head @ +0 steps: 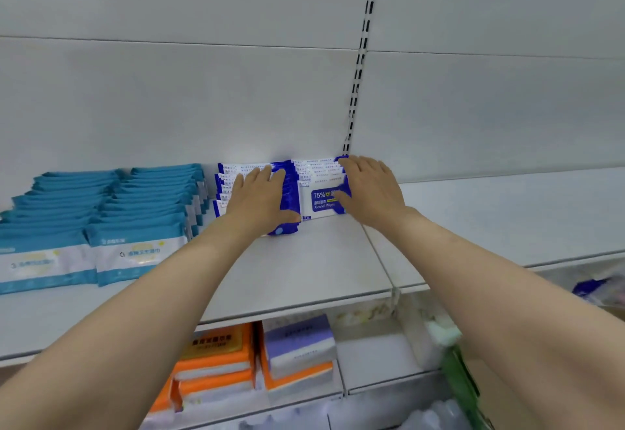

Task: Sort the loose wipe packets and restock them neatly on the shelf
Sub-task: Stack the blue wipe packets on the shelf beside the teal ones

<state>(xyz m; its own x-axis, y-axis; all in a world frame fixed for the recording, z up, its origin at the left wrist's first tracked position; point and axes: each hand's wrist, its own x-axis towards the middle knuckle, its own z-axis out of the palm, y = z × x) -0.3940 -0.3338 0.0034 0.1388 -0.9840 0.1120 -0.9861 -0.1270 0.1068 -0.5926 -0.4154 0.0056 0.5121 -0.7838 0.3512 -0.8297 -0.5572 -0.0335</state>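
Two rows of blue-and-white alcohol wipe packets stand against the back wall of the white shelf (pixel 304 267). My left hand (pixel 258 198) lies flat on the left row (pixel 230 176), its thumb at the front packet's blue edge (pixel 284 228). My right hand (pixel 370 188) rests over the right row (pixel 319 203), fingers spread across the packet tops and thumb on the front packet marked 75%. Neither hand lifts a packet.
Two rows of teal-and-white wipe packets (pixel 135 227) fill the shelf's left side. A slotted upright (pixel 360 68) runs up the back wall. On the lower shelf lie orange packs (pixel 216 362) and a purple pack (pixel 297 341). A green item (pixel 456 372) sits lower right.
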